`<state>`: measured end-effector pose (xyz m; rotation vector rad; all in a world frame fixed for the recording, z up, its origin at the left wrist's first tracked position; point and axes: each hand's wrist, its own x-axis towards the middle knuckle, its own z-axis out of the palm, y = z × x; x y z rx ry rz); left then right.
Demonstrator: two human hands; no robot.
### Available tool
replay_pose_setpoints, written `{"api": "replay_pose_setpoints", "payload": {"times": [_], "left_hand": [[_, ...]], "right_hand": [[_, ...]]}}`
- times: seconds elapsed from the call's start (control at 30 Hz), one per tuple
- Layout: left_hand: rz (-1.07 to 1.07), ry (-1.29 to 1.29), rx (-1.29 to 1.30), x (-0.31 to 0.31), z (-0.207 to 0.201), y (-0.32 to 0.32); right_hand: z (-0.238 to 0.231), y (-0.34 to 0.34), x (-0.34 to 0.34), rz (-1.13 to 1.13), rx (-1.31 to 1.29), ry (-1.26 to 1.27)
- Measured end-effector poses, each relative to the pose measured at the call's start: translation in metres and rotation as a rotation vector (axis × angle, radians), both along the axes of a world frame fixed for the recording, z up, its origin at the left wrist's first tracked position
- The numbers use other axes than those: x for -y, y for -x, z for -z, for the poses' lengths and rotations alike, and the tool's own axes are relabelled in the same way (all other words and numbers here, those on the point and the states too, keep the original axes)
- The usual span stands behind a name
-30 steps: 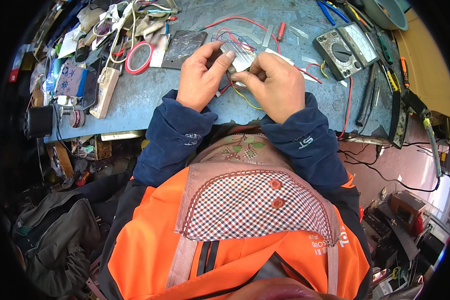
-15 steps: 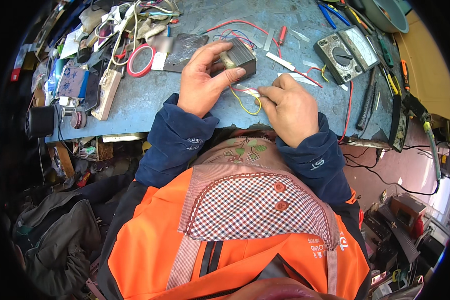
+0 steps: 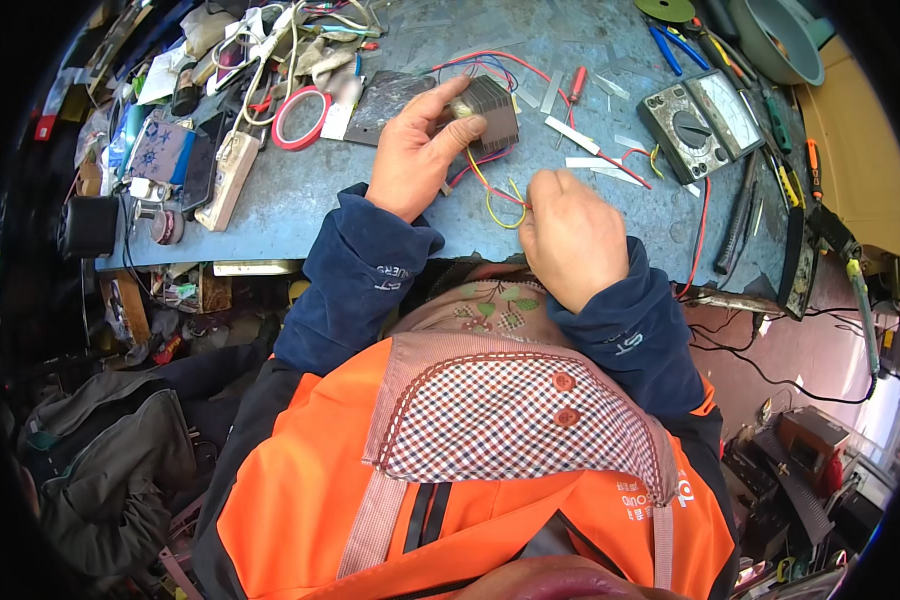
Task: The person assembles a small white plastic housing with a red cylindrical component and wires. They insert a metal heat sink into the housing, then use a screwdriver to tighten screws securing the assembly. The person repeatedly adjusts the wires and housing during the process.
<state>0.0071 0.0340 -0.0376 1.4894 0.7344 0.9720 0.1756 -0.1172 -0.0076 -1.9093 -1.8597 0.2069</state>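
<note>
A dark transformer [image 3: 498, 118] with a laminated core is tilted above the near middle of the bench. My left hand [image 3: 415, 155] grips its left side, thumb and fingers around the pale winding. Thin yellow and red wires [image 3: 487, 198] hang from the transformer toward my right hand [image 3: 576, 238]. That hand is closed, its fingertips pinching the wire ends, with its back hiding most of the fingers. Blue and red wires [image 3: 485, 66] come out at the transformer's far side.
An analog multimeter [image 3: 692, 122] lies to the right with a red test probe [image 3: 578, 84] and leads. White strips [image 3: 572, 134] are scattered nearby. To the left are a red tape roll [image 3: 301, 118], a dark plate [image 3: 382, 100] and a power strip [image 3: 230, 180]. Pliers [image 3: 676, 48] lie far right.
The transformer has been turned in my left hand, bringing blue and red wires into view beneath it. My right hand has rolled over, back upward, with the wires. The view has shifted slightly.
</note>
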Motion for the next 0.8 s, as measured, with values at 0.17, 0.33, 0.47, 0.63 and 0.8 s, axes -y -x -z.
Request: {"api": "replay_pose_setpoints", "payload": {"times": [0.17, 0.33, 0.47, 0.63, 0.8], "left_hand": [[0.014, 0.021, 0.001, -0.002, 0.002, 0.001], [0.022, 0.003, -0.008, -0.003, 0.003, 0.002], [0.029, -0.002, -0.031, 0.001, -0.001, 0.001], [0.053, 0.012, 0.002, 0.009, -0.006, 0.001], [0.014, -0.160, -0.129, 0.016, -0.005, -0.001]], "right_hand": [[0.004, -0.011, 0.006, -0.060, -0.196, -0.126], [0.002, -0.027, 0.007, -0.066, -0.377, -0.107], [-0.003, -0.030, 0.007, 0.036, -0.412, -0.232], [0.011, -0.026, -0.004, 0.199, -0.757, -0.282], [0.008, -0.021, -0.004, 0.137, -0.634, -0.338]]}}
